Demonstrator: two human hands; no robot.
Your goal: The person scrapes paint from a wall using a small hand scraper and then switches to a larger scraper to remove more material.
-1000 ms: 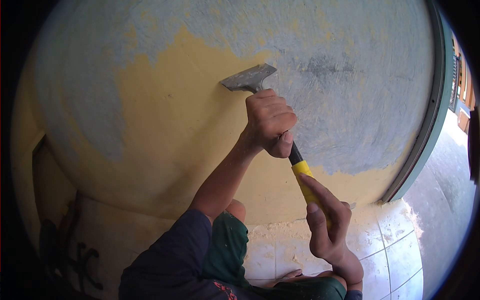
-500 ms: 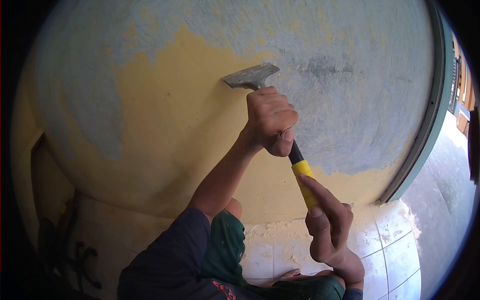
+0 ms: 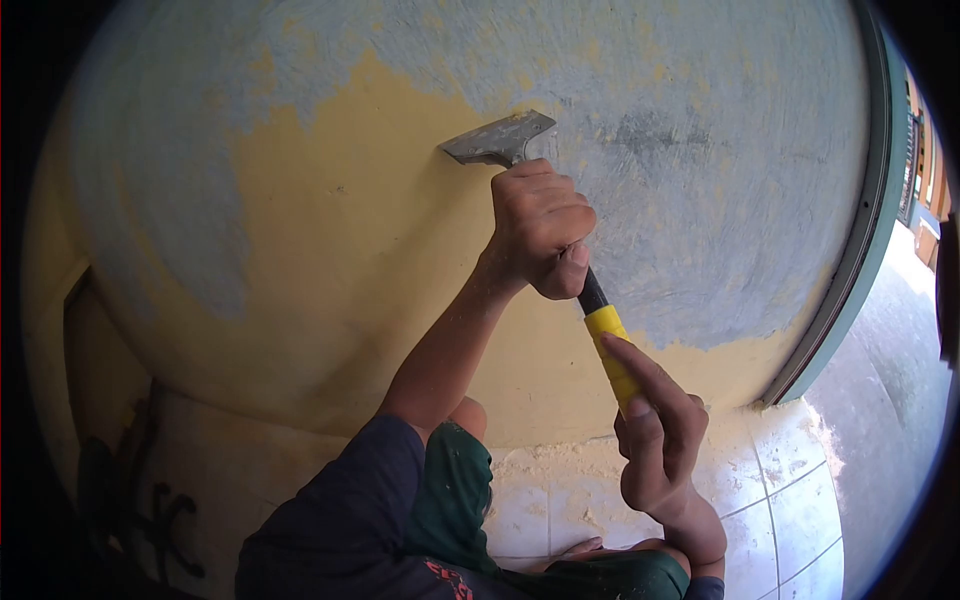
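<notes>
A long-handled scraper [image 3: 497, 139] has its wide metal blade against the wall, beside the border between yellow paint [image 3: 340, 190] and the scraped grey-blue surface [image 3: 690, 220]. Just below the blade, my left hand [image 3: 543, 228] is wrapped in a fist round the black shaft. My right hand [image 3: 660, 430] holds the lower end of the yellow grip [image 3: 612, 345], its index finger stretched along it and the thumb pressed on it.
Crumbs of scraped paint lie on the white floor tiles [image 3: 590, 510] along the wall's foot. A green frame [image 3: 850, 290] edges the wall at the right, with grey paving [image 3: 880, 400] beyond. A dark curled object [image 3: 170, 520] stands at the lower left.
The scraper blade has moved slightly up and to the left along the wall. Both hands have gone up a little with the handle, still gripping it.
</notes>
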